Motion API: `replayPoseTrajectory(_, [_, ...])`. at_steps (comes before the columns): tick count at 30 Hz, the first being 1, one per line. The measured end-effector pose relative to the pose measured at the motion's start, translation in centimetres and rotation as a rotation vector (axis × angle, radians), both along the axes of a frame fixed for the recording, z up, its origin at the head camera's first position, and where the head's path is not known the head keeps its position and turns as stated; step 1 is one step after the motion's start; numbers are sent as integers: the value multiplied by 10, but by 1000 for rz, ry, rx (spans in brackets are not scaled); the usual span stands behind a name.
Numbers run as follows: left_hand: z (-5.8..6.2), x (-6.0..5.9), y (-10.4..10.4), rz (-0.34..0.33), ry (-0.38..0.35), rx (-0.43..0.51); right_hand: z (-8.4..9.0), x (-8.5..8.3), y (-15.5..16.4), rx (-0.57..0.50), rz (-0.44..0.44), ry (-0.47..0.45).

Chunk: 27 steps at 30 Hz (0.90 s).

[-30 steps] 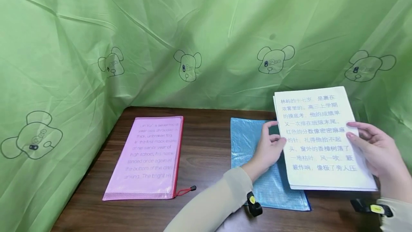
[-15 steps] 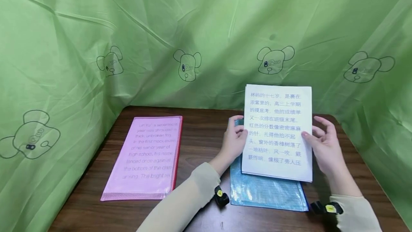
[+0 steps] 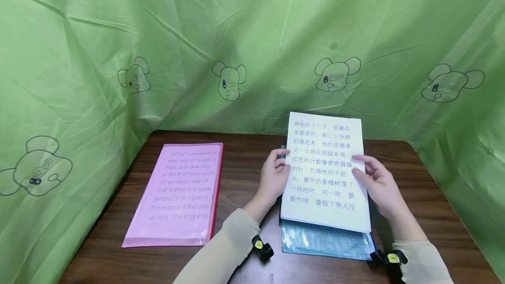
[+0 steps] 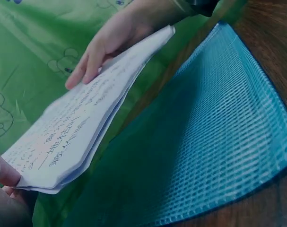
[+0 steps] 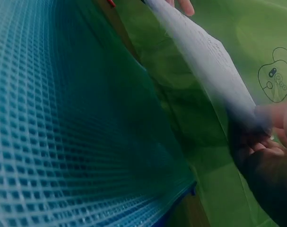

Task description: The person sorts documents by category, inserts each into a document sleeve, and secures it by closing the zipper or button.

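Observation:
A thin stack of white sheets [image 3: 325,170] printed with Chinese text is held tilted above a blue mesh zip pouch [image 3: 327,242] on the table. My left hand [image 3: 276,174] grips the stack's left edge, thumb on the printed face. My right hand [image 3: 372,179] pinches its right edge. In the left wrist view the stack of sheets [image 4: 82,123] hovers over the blue pouch [image 4: 219,137], the other hand's fingers [image 4: 93,61] on top. The right wrist view shows the blue pouch [image 5: 63,123] close below and the sheets [image 5: 209,61] edge-on.
A pink mesh pouch [image 3: 183,192] with an English-text sheet inside lies on the left of the dark wooden table [image 3: 244,165]. Green cloth printed with cartoon dogs [image 3: 229,56] closes in the back and both sides.
Both hands have carried the stack leftward and lower, from the right side of the table to directly over the blue pouch.

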<state>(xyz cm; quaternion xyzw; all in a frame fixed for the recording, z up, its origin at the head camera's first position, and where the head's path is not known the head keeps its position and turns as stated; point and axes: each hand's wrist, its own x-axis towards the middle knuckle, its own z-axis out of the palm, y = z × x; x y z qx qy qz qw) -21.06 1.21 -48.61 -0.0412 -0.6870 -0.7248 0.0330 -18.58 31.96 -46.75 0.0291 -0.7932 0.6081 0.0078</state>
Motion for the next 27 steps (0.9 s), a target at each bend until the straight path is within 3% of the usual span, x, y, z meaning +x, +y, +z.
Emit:
replayPoseTrajectory(2, [-3,2,-2,6,-2,7,-2,1,1,84,28,-22])
replayPoseTrajectory(5, [-8,5,-3,-4,-16,19,-3,0,2,110,47,-48])
replayPoseTrajectory(14, [-9,11,2,-148,-79,112,-2,-1,21,158,6,-85])
replayPoseTrajectory(16, [-9,11,3,-162,-89,86,0,-1,28,155,-3,-94])
replayPoseTrajectory(18, [-11,11,3,-193,-66,-13,1,-1,37,133,-8,-101])
replayPoseTrajectory(23, [-19,13,2,-302,91,-455,4,0,59,73,-6,-109])
replayPoseTrajectory(27, [-23,15,-1,-392,141,-749,0,0,76,72,-20,-137])
